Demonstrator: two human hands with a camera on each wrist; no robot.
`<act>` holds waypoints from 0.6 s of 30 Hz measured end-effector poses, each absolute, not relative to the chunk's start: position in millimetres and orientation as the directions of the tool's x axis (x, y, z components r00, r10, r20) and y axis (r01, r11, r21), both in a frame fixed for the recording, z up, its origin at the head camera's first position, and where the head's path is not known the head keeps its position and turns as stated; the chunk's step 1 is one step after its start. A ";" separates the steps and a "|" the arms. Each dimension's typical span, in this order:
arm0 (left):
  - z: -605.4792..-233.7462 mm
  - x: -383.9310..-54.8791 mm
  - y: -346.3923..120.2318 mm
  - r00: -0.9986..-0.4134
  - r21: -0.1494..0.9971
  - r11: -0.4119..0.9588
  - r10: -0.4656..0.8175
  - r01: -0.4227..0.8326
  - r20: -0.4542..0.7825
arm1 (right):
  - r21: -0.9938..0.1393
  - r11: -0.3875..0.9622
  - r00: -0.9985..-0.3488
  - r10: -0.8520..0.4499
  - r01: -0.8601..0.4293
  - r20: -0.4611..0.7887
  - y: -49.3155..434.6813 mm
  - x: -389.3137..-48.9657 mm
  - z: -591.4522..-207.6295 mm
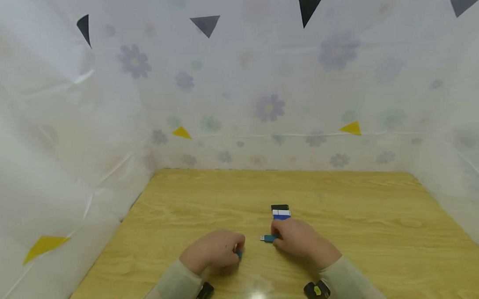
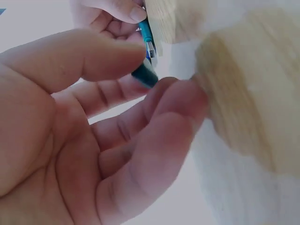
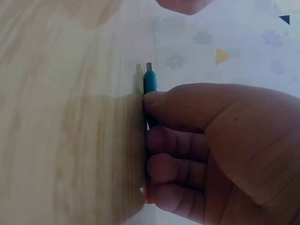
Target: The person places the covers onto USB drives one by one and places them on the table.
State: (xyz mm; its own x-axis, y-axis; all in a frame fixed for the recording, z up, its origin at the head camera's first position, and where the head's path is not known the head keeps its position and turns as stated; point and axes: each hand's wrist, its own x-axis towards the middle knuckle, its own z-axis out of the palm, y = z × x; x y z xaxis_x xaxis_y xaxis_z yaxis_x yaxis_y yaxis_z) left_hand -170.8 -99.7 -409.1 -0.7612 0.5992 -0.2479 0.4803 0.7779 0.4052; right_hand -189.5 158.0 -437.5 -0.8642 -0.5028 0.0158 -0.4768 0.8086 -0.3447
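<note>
My right hand (image 1: 299, 240) grips a teal USB stick (image 1: 270, 239) between thumb and fingers, low over the tabletop. Its bare metal plug points left, towards the other hand. In the right wrist view the thumb lies along the side of the stick (image 3: 150, 82). A small teal piece (image 2: 144, 76), which looks like the stick's cap, is pinched by my left hand (image 1: 214, 250); the fingers partly cover it. Just beyond the right hand lie a blue-and-white flat item (image 1: 281, 213), partly hidden by that hand, and a black stick-like item (image 1: 279, 207).
The wood-grain table (image 1: 206, 188) stretches out beyond both hands. A flower-patterned sheet (image 1: 241, 88) hangs behind it and along the sides, with black, grey and yellow triangles on it. An orange-red edge (image 3: 149, 193) shows under the right fingers.
</note>
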 end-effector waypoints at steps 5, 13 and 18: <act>-408.9 -170.6 -97.0 -0.774 0.372 0.791 0.587 0.486 -0.237 | -0.341 0.806 -0.862 -0.507 -0.483 0.023 159.0 -189.0 -436.8; -416.7 -164.1 -98.1 -0.807 0.335 0.803 0.566 0.492 -0.171 | -0.361 0.802 -0.859 -0.512 -0.477 -0.001 152.1 -191.9 -439.0; -419.0 -165.9 -92.2 -0.818 0.283 0.829 0.542 0.482 -0.193 | -0.369 0.796 -0.854 -0.520 -0.480 -0.011 154.6 -190.1 -441.2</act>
